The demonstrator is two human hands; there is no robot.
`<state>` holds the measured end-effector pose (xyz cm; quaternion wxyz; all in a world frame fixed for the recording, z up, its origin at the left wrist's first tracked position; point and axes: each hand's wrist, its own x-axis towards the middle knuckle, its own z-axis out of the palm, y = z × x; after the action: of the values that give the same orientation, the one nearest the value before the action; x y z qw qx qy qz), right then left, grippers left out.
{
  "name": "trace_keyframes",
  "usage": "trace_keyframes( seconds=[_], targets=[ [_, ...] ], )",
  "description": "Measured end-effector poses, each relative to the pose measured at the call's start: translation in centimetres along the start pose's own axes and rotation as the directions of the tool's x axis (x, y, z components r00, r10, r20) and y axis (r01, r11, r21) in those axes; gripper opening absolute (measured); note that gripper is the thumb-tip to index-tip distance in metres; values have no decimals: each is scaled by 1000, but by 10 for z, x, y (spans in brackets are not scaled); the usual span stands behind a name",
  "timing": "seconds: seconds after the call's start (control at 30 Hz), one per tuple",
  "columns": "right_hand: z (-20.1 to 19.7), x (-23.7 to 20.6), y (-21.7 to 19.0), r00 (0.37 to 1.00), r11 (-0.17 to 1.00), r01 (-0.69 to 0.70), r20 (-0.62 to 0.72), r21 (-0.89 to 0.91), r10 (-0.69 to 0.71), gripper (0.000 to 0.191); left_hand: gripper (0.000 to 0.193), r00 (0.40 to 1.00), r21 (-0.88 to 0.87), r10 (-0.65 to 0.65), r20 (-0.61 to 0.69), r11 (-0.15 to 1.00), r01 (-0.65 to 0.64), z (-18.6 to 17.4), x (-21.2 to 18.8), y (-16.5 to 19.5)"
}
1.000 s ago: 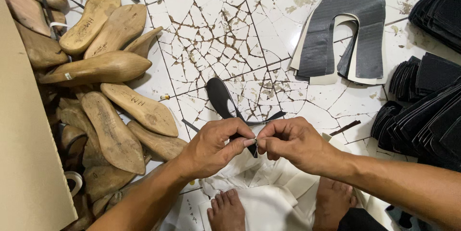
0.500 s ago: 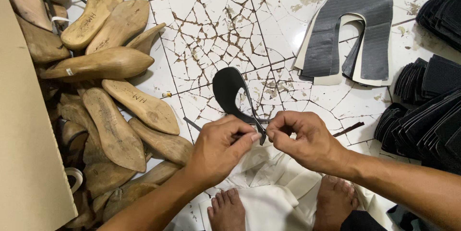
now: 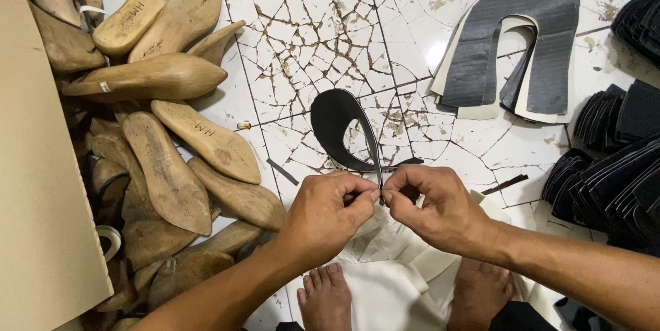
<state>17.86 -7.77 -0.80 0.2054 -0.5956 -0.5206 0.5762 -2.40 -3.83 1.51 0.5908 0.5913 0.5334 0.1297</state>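
The left hand [image 3: 328, 213] and the right hand [image 3: 432, 206] meet just above the person's bare feet [image 3: 328, 296], with the fingertips of both hands closed in a pinch on the same thing: a black curved piece [image 3: 335, 127] of thin shoe material. Both hands grip its narrow ends, which come together between the thumbs, and the wider rounded part stands up and away from the hands, over the cracked white tile floor [image 3: 309, 35]. The other fingers of each hand are curled in (nothing else is held in them).

To the left of the black curved piece lies a heap of wooden shoe lasts [image 3: 168, 135], one over another, beside a sheet of brown cardboard [image 3: 38, 186]. To the upper right of the piece lies a stack of grey U-shaped cut pieces [image 3: 512, 42] flat on the floor. Further right of it are piles of dark pieces [image 3: 615, 173]. Under the hands, white sheets [image 3: 388, 283] lie between the feet.
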Motion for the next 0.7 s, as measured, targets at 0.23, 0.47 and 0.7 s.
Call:
trace_keyframes(
  seconds=[0.23,0.47,0.7],
  targets=[
    [0,2,4,992,991,122,-33,64,-120,14,21,1000,19,-24,-11,1000,25,0,-1,0],
    [1,0,4,999,999,41,-22,30,-40,15,22,999,73,53,-3,996,-52,1,-1,2],
    [7,-2,9,993,993,107,-63,43,-105,14,18,981,118,186,-47,977,-180,6,-4,0]
  ],
)
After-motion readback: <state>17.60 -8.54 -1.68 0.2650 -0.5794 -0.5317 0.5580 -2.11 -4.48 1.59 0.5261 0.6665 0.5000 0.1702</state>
